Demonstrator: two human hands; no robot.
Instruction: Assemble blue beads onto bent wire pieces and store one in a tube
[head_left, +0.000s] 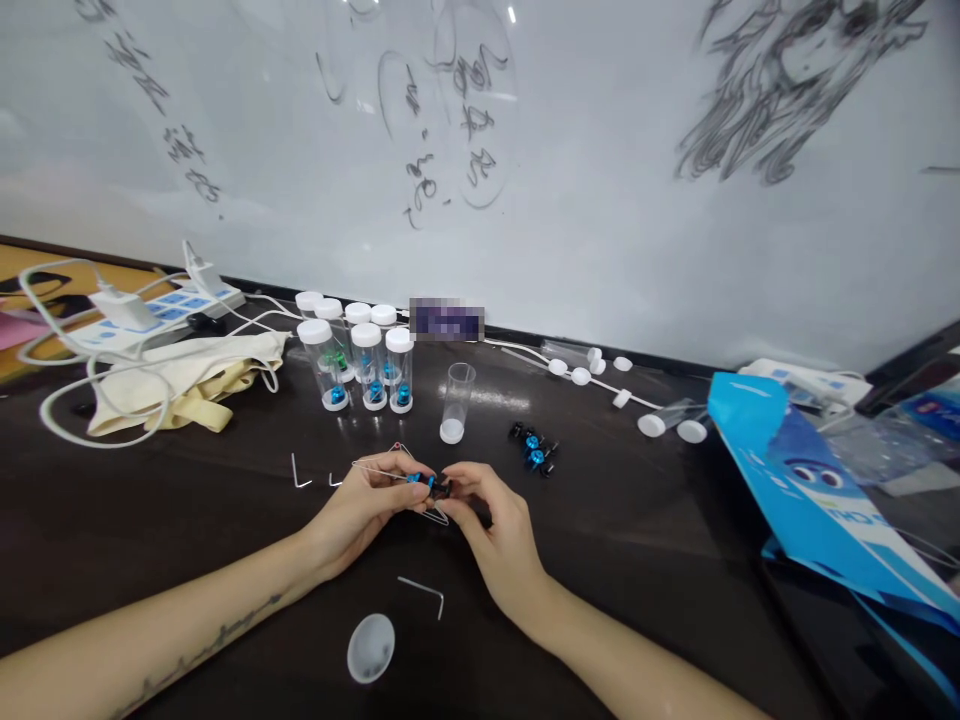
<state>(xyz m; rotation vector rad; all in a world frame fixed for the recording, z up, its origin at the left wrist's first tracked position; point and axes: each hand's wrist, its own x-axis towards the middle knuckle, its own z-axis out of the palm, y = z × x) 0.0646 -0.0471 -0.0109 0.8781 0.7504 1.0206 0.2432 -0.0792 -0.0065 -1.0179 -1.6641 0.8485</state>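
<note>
Thumb and fingers of my left hand [371, 493] pinch a small blue and black metal part [417, 481]. From the other side, the closed fingertips of my right hand [496, 520] are at the part's black end. A thin bent wire piece [437, 517] shows behind and below the fingers; most of it is hidden. Just beyond my hands stands an uncapped clear tube [456, 400] with a white base. To its right lie more blue and black parts [535, 452]. An L-shaped hex key [424, 588] and a small white cup [371, 648] with dark bits inside are nearer me.
Several white-capped tubes [366, 365] holding blue or green parts stand at the back left. A cream cloth bag [180, 385] and power strip [161, 318] with cables lie farther left. Another hex key [298, 473] lies left. Loose caps [580, 376] and a blue package [795, 470] are right.
</note>
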